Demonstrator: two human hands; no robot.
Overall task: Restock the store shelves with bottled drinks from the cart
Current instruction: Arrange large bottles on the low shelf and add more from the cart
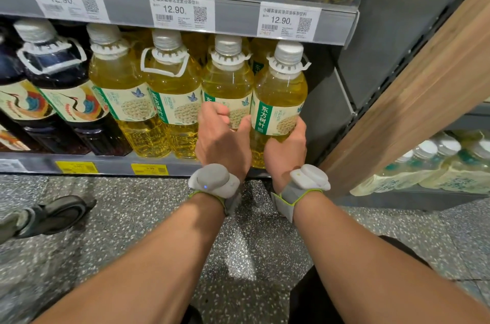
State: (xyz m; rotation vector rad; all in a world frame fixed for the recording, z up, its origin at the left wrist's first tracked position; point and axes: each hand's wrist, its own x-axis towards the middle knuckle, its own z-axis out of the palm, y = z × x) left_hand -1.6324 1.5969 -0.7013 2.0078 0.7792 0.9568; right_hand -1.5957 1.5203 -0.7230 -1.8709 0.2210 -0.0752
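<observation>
A row of big yellow tea bottles with white caps and green-edged labels stands on the shelf (111,164). The rightmost yellow bottle (278,95) stands upright at the shelf's right end. My right hand (287,148) grips its lower body from the front right. Beside it, my left hand (221,138) has its fingers curled against the neighbouring yellow bottle (228,79), with the thumb lying between the two bottles. Both wrists carry grey bands.
Dark tea bottles (53,85) fill the shelf's left part. Price tags (181,10) line the shelf above. A grey side panel and a wooden post (413,100) bound the right end. Paler bottles (437,164) sit on a lower shelf at right. Someone's shoe (53,215) rests on the speckled floor.
</observation>
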